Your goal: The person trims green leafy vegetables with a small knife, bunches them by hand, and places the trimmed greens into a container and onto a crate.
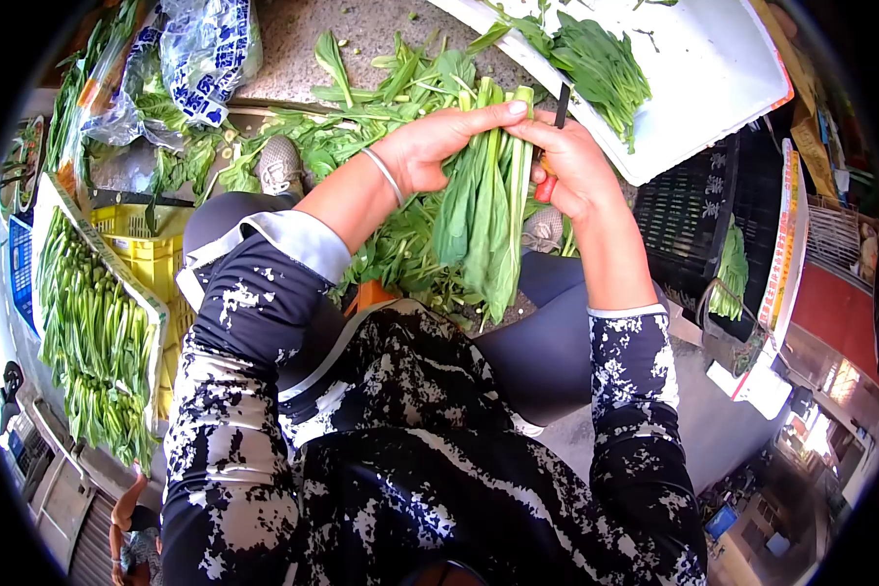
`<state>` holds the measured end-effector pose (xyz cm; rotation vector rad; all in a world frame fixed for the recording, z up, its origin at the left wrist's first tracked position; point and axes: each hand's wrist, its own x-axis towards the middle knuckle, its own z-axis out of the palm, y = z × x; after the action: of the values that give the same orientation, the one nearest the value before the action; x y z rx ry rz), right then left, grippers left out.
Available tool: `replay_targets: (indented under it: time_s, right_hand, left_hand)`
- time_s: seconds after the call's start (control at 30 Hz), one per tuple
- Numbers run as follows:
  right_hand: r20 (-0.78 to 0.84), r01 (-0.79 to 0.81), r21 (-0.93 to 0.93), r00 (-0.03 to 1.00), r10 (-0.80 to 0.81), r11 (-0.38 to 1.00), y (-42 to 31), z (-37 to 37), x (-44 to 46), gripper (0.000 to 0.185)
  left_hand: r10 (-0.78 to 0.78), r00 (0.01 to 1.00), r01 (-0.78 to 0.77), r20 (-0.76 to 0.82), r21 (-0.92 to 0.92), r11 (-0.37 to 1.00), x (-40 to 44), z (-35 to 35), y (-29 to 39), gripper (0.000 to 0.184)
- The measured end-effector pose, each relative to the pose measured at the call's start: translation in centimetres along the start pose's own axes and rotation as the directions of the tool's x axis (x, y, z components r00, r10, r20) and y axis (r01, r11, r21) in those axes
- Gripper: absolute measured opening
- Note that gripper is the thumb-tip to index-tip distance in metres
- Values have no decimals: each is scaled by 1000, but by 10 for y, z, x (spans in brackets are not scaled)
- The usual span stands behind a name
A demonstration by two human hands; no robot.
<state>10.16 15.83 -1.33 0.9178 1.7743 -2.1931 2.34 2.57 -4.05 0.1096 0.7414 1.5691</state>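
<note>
Between my knees hangs a bunch of leafy greens [488,215], stem ends up and leaves pointing down. My left hand [438,146], with a bangle at the wrist, is closed around the stems from the left. My right hand [574,168] grips a small knife [562,105]; its dark blade points up past the fingers and a red-orange handle shows under the palm. The thumbs of both hands meet at the stem tops. Loose leaves and trimmings [361,137] lie heaped on the ground beneath and beyond the bunch.
A white foam box [698,88] with greens [601,73] stands at upper right, beside a black crate [684,210]. On the left, a yellow crate [142,234] stands by a tray of stacked greens [93,332]. Plastic bags [205,59] lie at upper left. Another person [137,532] appears at lower left.
</note>
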Motion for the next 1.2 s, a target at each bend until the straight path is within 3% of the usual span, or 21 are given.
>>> replay_targets:
  time_s: [0.17,0.27,0.43,0.63,0.77,0.9,0.93,1.13,1.2]
  right_hand:
    - [-6,10,-139,1000,-11,990,-11,-8,-5,23]
    - [2,63,-227,998,-64,972,-14,-15,-6,24]
    - [-10,44,-201,999,-47,979,-13,-25,-6,28]
    - [22,89,-141,996,-87,986,-12,-29,-5,49]
    - [-10,52,-208,998,-56,977,-10,-24,-7,48]
    - [-82,114,-269,987,-141,956,-6,-12,-8,43]
    - [-103,125,-272,982,-158,954,-6,-10,-9,39]
    - [-171,153,-251,965,-200,956,-2,-2,-9,27]
    - [-205,141,-274,958,-201,951,-5,1,-11,26]
  left_hand:
    - [8,1000,-7,-10,35,999,2,-11,-2,43]
    - [-18,1000,17,-9,-87,996,-5,-9,4,33]
    - [-64,998,60,-16,-181,982,-5,-19,3,30]
    - [-16,1000,15,-4,-223,975,-6,-24,0,35]
    - [-29,999,19,-35,-242,970,-6,-22,-3,28]
    - [-8,999,-5,-50,-256,967,-4,-24,-6,30]
    - [-29,999,42,46,-313,949,-4,-29,-5,43]
    - [-15,997,42,81,-347,937,0,-22,-10,53]
    - [-16,999,33,49,-353,935,3,-23,-11,46]
